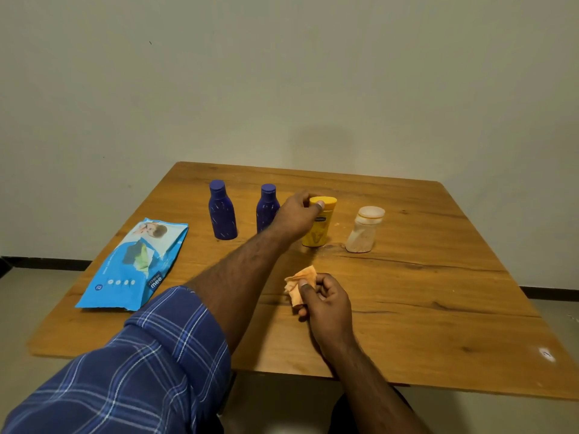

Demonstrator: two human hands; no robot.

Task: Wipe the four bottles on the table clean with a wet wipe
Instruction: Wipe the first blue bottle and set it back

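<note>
Plaid blue rolled-up sleeve (125, 364) sits closest, on the left arm, which reaches out to the yellow plastic squeeze bottle (317, 228); use that bottle as the reference. Left hand (296, 214) grips it near the cap, thumb on the cap's front face. Bottle stands upright on the wooden table (438, 292). Right hand (326, 303) hangs nearer the person than the yellow bottle, pinching a crumpled orange-stained wet wipe (299, 283) between thumb and fingers. Two dark blue plastic bottles (222, 214) (267, 208) stand left of the yellow one, the closer just beside the left wrist; a cloudy white capped bottle (365, 230) stands right of it, apart. Blue wet wipe pack (134, 264) lies flat, far left and nearer. My read: yellow bottle is the one in hand. Best approach is probably to lift or tilt it toward the wipe, hold by the cap, wrap the wipe round the body, then rotate. Wipe looks soiled, so refold to a cleaner face first. Keep the left wrist clear of the neighbouring blue bottle; knock-over risk there.
</note>
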